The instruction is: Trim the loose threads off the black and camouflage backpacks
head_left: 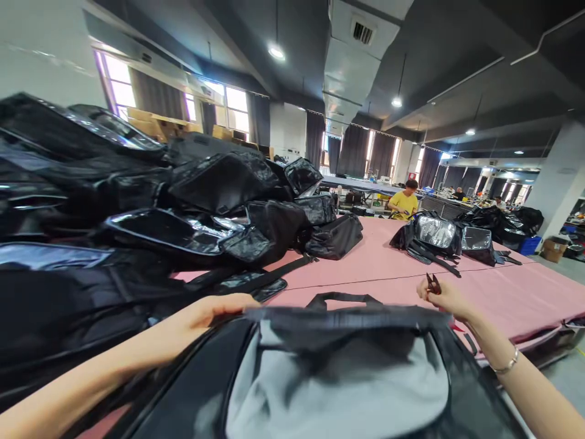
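A black backpack (pixel 192 390) with a light grey panel (pixel 338 396) stands close in front of me, its top edge slightly blurred. My left hand (pixel 217 314) grips the bag's upper left edge, with some fingertips hidden behind the fabric. A webbing handle loop (pixel 342 298) rises from the far side of the top. Beyond the bag's upper right corner, my right hand (pixel 445 299) is closed around small dark thread snips (pixel 432 283), tips pointing up. A bracelet (pixel 507 361) circles that wrist.
Black bags (pixel 223 180) with shiny linings are heaped along the left of the pink table (pixel 365 271). Farther right lie more bags (pixel 436 233) with loose straps. A person in a yellow top (pixel 403 201) is at the table's far side. A cardboard box (pixel 553 249) stands on the floor.
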### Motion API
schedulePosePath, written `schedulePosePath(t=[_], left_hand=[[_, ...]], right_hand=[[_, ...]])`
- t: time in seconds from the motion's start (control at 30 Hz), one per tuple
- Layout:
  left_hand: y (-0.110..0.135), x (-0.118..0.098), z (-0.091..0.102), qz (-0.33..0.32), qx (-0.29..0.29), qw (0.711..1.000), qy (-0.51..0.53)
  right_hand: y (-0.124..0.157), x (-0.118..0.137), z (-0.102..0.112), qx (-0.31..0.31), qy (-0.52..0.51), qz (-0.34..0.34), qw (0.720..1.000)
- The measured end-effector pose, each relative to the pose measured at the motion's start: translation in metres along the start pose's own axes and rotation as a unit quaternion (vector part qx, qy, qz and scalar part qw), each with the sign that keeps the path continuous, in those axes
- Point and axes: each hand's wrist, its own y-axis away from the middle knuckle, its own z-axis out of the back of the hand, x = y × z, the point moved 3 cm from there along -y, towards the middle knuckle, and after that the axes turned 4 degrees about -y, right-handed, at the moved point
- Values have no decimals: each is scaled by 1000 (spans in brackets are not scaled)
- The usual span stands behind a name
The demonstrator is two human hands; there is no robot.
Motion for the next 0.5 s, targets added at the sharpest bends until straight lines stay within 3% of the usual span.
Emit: schedulePosePath(t=[0.1,0.23,0.33,0.4,0.5], left_hand=[[1,-12,14,-37,119,991,-50],[-2,-22,23,-62,151,979,-124],[-2,-24,25,-77,134,972,-175],[2,-23,29,-83,90,971,-205],[18,-16,37,-82,-1,974,-211]], right_hand=[[-1,30,-17,77,78,38,993],[2,74,-76,202,189,114,954],[8,89,-120,282,275,164,904],[9,88,-135,282,327,184,883],[7,79,-141,245,366,193,877]])
